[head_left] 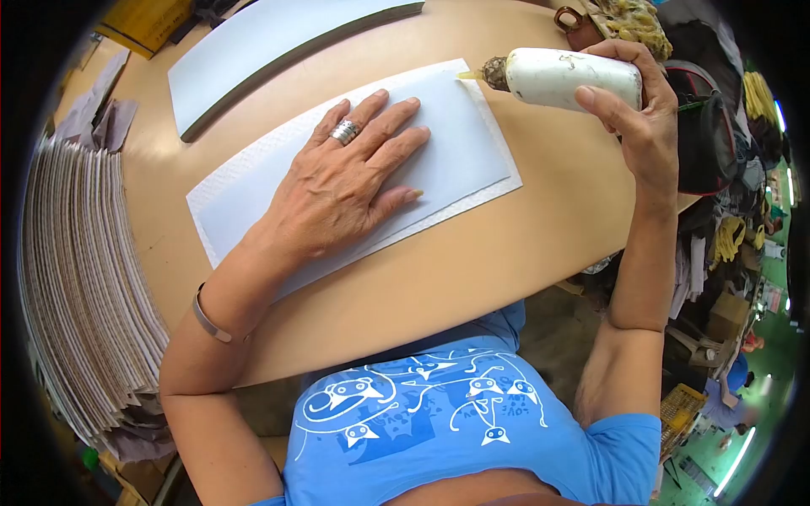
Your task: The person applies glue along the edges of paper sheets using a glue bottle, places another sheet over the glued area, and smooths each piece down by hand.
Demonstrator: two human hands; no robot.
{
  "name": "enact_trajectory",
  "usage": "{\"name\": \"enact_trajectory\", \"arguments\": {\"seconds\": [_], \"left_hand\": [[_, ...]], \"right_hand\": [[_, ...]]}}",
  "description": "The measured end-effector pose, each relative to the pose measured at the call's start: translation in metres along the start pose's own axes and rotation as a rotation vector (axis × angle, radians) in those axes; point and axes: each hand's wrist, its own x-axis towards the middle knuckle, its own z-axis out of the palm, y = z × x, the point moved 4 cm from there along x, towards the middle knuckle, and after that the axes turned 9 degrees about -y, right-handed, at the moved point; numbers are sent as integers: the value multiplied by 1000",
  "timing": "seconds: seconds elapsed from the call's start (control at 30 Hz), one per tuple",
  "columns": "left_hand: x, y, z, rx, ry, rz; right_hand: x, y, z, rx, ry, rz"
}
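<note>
My left hand lies flat, fingers spread, on a pale blue-white sheet. Beneath that sheet is a slightly larger white textured sheet, its border showing around the edges. In my right hand is a white glue bottle, tipped on its side with the nozzle to the left. Dark crusted residue covers the bottle's neck, and the yellowish tip is at the upper right corner of the sheets. Whether glue is flowing out I cannot tell.
A stack of pale sheets lies at the table's far side. Many layered sheets are piled along the left. A brown mug and a yellowish crusted lump sit at the upper right, near a dark bag.
</note>
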Motion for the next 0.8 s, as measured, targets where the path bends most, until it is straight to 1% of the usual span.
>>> {"name": "enact_trajectory", "arguments": {"seconds": [0.13,0.23,0.33,0.63,0.73,0.8], "left_hand": [[1,0,0,6,-10,-4],[1,1,0,-8,46,20],[1,0,0,8,-21,-9],[2,1,-1,13,-31,-15],[2,1,-2,16,-36,-16],[1,1,-1,12,-25,-14]], "right_hand": [[0,4,0,14,18,16],[1,-2,2,8,37,9],[0,0,3,14,51,19],[4,-1,8,-17,20,-27],[1,-4,8,-45,39,38],[1,-4,5,-55,29,33]]}}
